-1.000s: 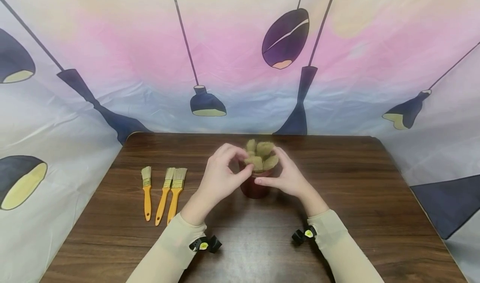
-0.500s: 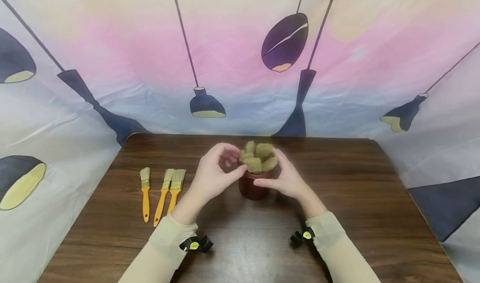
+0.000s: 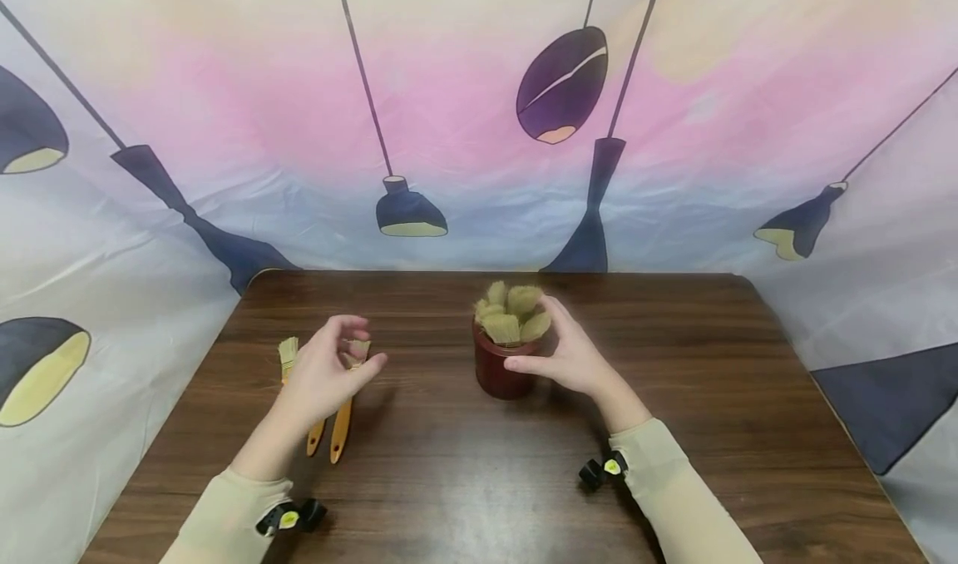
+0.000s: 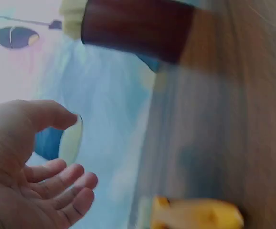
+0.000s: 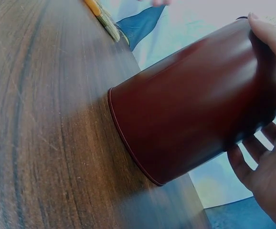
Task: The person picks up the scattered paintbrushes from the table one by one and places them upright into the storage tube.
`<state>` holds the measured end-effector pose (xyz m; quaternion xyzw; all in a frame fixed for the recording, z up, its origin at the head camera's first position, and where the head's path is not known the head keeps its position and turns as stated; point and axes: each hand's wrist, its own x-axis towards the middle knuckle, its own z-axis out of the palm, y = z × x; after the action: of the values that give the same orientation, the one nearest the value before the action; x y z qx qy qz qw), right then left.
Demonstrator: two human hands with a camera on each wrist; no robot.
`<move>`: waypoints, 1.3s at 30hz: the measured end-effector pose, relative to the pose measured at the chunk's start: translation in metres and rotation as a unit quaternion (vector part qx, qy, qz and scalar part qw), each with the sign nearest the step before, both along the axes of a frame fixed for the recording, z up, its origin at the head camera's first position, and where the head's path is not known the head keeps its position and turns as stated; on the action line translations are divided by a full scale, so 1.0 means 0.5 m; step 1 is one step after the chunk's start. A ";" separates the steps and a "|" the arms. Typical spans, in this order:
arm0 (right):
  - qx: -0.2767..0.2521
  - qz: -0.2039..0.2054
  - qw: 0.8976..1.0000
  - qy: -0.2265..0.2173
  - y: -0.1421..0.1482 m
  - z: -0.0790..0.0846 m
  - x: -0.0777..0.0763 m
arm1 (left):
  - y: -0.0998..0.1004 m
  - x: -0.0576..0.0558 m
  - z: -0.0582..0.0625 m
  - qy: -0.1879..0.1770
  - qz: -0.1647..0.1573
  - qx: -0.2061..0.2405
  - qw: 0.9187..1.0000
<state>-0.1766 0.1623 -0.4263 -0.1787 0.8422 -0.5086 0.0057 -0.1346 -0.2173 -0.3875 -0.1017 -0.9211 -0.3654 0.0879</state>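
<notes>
A dark red cylindrical brush holder (image 3: 500, 374) stands upright on the wooden table, with several paintbrushes (image 3: 503, 329) in it, pale bristles up. My right hand (image 3: 572, 360) grips the holder near its rim. In the right wrist view, the thumb lies on one side of its wall (image 5: 185, 100) and the fingers curl round the other. With fingers loosely bent and nothing held, my left hand (image 3: 322, 377) hovers over the loose paintbrushes on the left. It partly hides them, though an orange handle (image 3: 341, 431) shows below it. The left wrist view shows a blurred orange handle (image 4: 197, 214) below that hand.
The brown table (image 3: 674, 356) reaches back to a fabric backdrop (image 3: 464, 115) printed with hanging lamps. Black cameras are strapped at both wrists, such as the left wrist camera (image 3: 310, 514).
My left hand has left the brushes in the holder and moved left and nearer, over the loose paintbrushes. The right hand and the holder have stayed in place.
</notes>
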 end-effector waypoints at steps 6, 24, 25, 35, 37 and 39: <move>0.008 -0.003 1.000 -0.004 0.000 -0.003 0.000 | -0.063 0.032 -0.041 -0.045 0.021 -0.057 0.997; -0.007 0.001 1.000 0.002 -0.005 -0.001 0.002 | -0.077 0.046 -0.106 -0.053 0.052 -0.127 0.989; -0.009 0.002 1.000 0.004 -0.004 -0.001 0.001 | -0.074 0.042 -0.105 -0.053 0.052 -0.128 0.989; -0.011 0.007 1.000 0.010 -0.005 -0.001 -0.001 | -0.042 0.022 -0.106 -0.054 0.051 -0.129 0.989; -0.009 0.004 1.000 0.009 -0.006 0.000 0.000 | -0.035 0.019 -0.106 -0.050 0.056 -0.132 0.988; -0.007 0.001 1.000 0.009 -0.007 0.002 0.000 | -0.030 0.016 -0.106 -0.049 0.063 -0.130 0.988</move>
<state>-0.1764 0.1586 -0.4253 -0.1846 0.8382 -0.5132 -0.0026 -0.1265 -0.2325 -0.4406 -0.0357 -0.9685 -0.2411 0.0511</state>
